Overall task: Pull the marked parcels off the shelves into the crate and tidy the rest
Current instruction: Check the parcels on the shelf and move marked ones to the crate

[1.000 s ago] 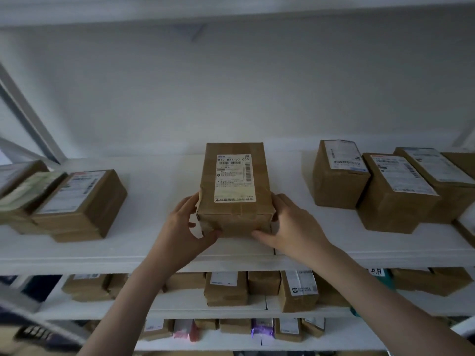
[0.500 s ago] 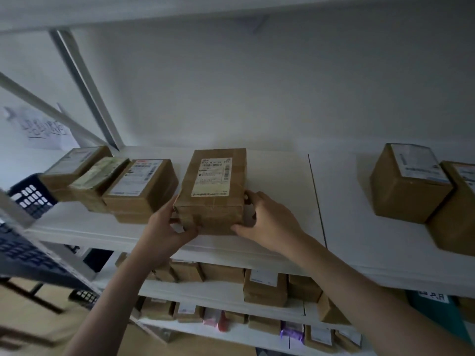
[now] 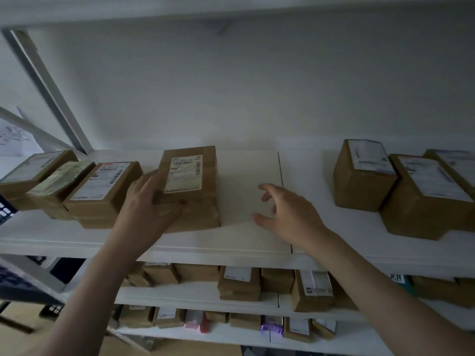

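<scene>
Setting: white shelving unit (image 3: 231, 249) against a pale wall, dim light, 3 tiers visible, lower 2 packed with small parcels.
Parcel in hand: brown paper-wrapped rectangular parcel with white label (image 3: 191, 188), flat on the top shelf, just beside a slanted row of brown label-topped cartons (image 3: 102, 191) on the left.
Left hand (image 3: 151, 206): draped over the parcel's near left corner, fingers spread, pressing rather than clamping.
Right hand (image 3: 285, 214): open, empty, hovering over bare shelf, apart from the parcel.
Crate: dark blue mesh plastic crate (image 3: 7, 211), only an edge visible far left.
Risk: 1-handed push likely to skew the parcel, nudge the leaning row, or tip a carton off the front lip.
Risk 2: label too blurred to read; mark could be missed.
</scene>
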### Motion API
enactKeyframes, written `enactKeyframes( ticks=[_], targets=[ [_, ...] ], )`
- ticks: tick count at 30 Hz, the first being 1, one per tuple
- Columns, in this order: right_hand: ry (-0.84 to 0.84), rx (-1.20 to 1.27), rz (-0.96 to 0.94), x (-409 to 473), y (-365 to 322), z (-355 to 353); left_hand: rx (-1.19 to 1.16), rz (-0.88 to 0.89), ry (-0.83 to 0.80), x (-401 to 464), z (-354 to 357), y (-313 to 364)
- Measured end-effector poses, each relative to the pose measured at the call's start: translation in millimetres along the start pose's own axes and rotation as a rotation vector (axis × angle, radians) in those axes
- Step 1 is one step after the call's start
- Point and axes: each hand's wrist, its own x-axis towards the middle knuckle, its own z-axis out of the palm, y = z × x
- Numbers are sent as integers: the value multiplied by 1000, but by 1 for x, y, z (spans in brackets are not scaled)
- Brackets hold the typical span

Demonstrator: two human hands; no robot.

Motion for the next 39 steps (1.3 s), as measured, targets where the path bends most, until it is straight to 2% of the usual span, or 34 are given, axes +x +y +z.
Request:
enactKeyframes(
  ticks=[2,6,12,25,32,39],
  targets=[
    [24,0,30,-13,15,-13,-19,1,-26,4,12,18],
    [45,-16,119,-42,49,-42,41,215,-11,13,52,46],
    [101,-88,268,-86,99,-82,57,356,-35,19,100,100],
    [116,-109,358,-103,152,-111,-121,323,-301,24,195,187],
    [72,-40,372,-83,160,-104,-111,253,-354,40,231,215],
    [94,-8,364,-73,162,-98,-149,222,-327,35,242,223]
  ],
)
